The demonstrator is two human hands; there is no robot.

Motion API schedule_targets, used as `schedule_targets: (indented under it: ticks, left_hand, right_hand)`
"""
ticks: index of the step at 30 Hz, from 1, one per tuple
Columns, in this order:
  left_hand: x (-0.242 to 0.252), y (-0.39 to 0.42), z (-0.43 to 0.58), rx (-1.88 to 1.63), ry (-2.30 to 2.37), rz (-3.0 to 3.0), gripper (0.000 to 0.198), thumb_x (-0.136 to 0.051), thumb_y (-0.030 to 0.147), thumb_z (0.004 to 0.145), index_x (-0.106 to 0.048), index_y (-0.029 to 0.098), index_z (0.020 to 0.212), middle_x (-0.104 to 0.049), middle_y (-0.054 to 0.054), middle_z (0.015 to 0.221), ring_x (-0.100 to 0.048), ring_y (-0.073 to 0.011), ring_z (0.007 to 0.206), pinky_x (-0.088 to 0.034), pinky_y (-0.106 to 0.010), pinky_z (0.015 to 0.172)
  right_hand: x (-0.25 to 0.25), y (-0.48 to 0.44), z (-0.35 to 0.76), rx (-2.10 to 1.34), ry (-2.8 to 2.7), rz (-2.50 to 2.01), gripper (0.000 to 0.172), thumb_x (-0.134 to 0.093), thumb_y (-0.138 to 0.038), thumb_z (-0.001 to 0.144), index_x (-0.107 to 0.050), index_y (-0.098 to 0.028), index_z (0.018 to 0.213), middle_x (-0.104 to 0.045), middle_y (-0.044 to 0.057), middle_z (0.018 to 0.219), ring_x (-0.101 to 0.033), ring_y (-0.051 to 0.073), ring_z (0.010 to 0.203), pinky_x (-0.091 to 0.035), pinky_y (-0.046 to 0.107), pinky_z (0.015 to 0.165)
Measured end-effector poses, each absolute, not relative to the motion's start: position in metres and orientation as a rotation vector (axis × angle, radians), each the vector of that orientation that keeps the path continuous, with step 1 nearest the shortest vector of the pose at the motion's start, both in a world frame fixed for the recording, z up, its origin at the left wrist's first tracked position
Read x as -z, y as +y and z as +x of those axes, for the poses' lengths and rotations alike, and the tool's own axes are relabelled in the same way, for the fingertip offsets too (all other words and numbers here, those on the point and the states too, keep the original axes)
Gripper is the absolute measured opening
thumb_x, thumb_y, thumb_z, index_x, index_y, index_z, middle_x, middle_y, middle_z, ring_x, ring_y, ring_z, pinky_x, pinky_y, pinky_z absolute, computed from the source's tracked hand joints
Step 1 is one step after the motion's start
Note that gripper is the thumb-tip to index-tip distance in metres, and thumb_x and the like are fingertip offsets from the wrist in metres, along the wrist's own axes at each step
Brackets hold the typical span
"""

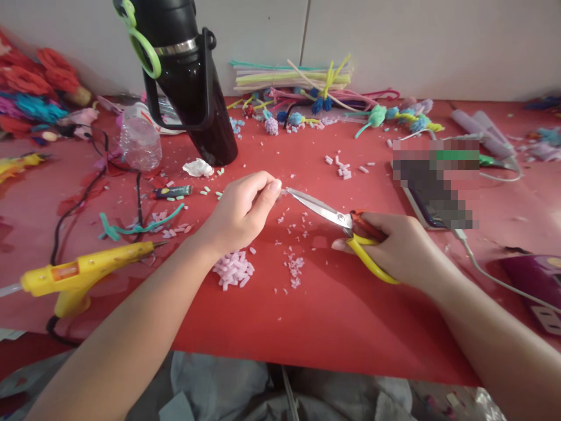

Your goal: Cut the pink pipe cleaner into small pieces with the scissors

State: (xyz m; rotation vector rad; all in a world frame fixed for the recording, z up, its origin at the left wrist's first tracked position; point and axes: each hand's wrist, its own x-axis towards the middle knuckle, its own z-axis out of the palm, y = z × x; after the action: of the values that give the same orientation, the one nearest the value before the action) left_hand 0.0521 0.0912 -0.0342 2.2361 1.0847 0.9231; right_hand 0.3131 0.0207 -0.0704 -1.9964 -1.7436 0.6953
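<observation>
Scissors (319,207) gripped in our right hand (398,244) above the red table (333,327) point toward our left hand (245,204), its thumb and forefinger pressed together, contents unclear. We judge snipping in hand; another cut calls for steady, aligned tips.

The left hand (248,207) is pinching an item (284,191) too small to identify. The right hand (394,245) is partly covering the scissors (322,209). The upper frame edge is cutting off the black bottle (214,123); the right edge is cropping a purple object (523,278). Pixelation is masking most of the phone (432,193). The left edge is truncating the glue stick (9,289).
</observation>
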Motion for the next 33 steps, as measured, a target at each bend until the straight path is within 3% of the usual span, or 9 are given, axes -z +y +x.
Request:
schedule_targets:
  ticks: [26, 33]
  left_hand:
    - [0.0328, 0.0895, 0.0527, -0.904, 1.108, 2.267, 0.033, -0.04, 0.029, 0.103, -0.045, 0.02, 0.071, -0.045, 0.002, 0.06, -0.044, -0.0116, 0.056, -0.038, -0.027, 0.056]
    - [0.0337, 0.0894, 0.0525, -0.891, 1.102, 2.269, 0.033, -0.041, 0.031, 0.103, -0.046, 0.02, 0.073, -0.047, 0.002, 0.061, -0.045, -0.0121, 0.057, -0.039, -0.027, 0.057]
  right_hand:
    - [0.0708, 0.0192, 0.3139, -0.679, -1.774, -1.973, 0.061, -0.076, -0.07, 0.063, -0.037, -0.023, 0.064, -0.025, -0.005, 0.063, -0.022, 0.013, 0.062, -0.025, 0.026, 0.05]
    - [0.072, 0.0207, 0.3145, -0.704, -1.763, -1.986, 0.063, -0.076, -0.069, 0.063, -0.032, -0.023, 0.063, -0.024, -0.005, 0.066, -0.021, 0.013, 0.064, -0.024, 0.026, 0.051]
